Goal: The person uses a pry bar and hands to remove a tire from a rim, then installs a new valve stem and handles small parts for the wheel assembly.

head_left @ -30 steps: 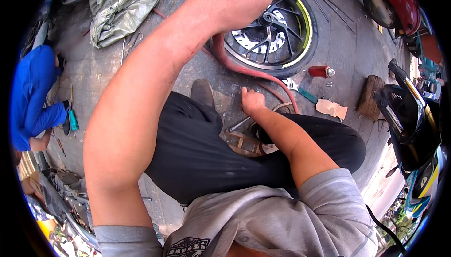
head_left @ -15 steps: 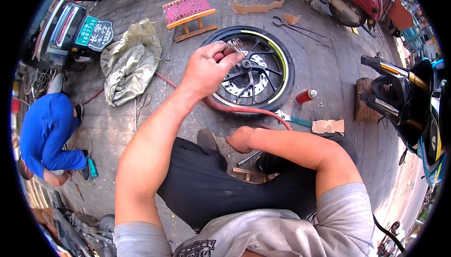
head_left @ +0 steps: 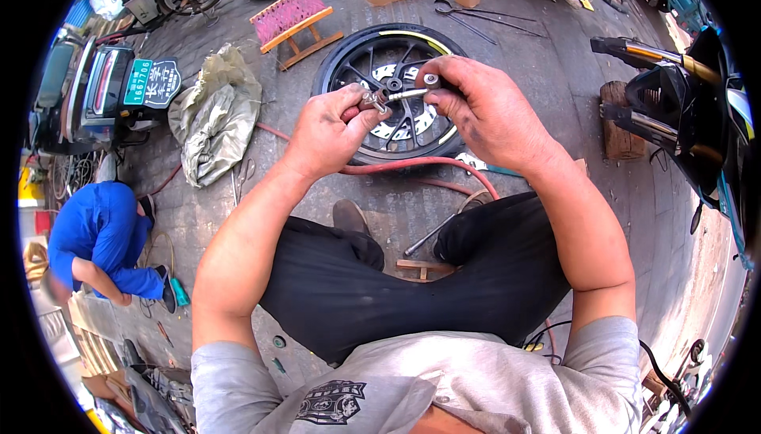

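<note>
Both hands are raised over a black motorcycle wheel [head_left: 394, 84] with a brake disc and a yellow stripe on its rim, lying flat on the ground. My left hand [head_left: 337, 129] is closed, pinching small shiny metal pieces [head_left: 375, 102] that look like bolts. My right hand [head_left: 491, 113] grips a small metal socket wrench [head_left: 410, 94], whose round end shows between thumb and fingers. Its thin shaft points left and reaches close to the pieces in my left hand; I cannot tell whether they touch.
A red hose [head_left: 396, 166] crosses the wheel's near edge. A crumpled sack [head_left: 214, 113], a pink woven stool [head_left: 289, 15] and tongs [head_left: 487, 15] lie around. A metal bar [head_left: 428, 236] rests between my feet. A person in blue [head_left: 99, 224] crouches left; a motorcycle front [head_left: 686, 109] stands right.
My right hand has risen from beside my knee to the left hand, now with the socket wrench in it. The view has shifted slightly, and the right arm now covers the red bottle.
</note>
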`<state>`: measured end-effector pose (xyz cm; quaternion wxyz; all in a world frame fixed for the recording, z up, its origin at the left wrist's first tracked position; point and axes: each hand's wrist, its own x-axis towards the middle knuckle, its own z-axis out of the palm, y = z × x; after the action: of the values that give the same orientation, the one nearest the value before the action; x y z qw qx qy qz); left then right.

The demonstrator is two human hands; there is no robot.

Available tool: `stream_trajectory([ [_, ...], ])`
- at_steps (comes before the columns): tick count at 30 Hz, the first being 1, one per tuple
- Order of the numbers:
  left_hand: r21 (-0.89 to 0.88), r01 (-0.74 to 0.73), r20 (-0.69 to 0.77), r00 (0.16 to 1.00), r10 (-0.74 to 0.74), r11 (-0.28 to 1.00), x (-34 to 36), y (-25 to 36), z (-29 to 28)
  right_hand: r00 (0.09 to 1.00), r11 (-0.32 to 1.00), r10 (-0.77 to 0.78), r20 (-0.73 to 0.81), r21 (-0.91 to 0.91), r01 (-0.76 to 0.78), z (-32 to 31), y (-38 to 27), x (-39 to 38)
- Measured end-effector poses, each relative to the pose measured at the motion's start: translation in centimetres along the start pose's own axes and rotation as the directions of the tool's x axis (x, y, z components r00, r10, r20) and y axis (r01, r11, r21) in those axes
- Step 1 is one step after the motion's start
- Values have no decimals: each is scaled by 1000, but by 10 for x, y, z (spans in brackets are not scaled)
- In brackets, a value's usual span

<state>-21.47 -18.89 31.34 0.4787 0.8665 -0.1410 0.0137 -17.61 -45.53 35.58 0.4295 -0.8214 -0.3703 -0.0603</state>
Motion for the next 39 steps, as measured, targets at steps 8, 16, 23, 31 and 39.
stream_trajectory([
  [8, 85, 132, 151, 978, -143, 988, 9, 3, 4, 995, 993, -54, 83, -101, 62, -5, 16, -3],
  [16, 364, -90, 100, 993, 58, 927, 1, 5, 12, 980, 996, -48, 193, -61, 60, 8, 17, -10],
  [23, 541, -171, 30, 982, 184, 823, -3, 16, 25, 622, 90, 486, 614, 673, -734, 29, 36, -15],
  [31, 249, 194, 107, 968, -226, 949, -9, 23, 16, 994, 1000, -18, 112, 6, 17, 43, 33, -20],
  [39, -58, 445, 302, 861, -409, 894, -25, 5, 14, 962, 995, -98, 253, 27, 94, 43, 38, -3],
])
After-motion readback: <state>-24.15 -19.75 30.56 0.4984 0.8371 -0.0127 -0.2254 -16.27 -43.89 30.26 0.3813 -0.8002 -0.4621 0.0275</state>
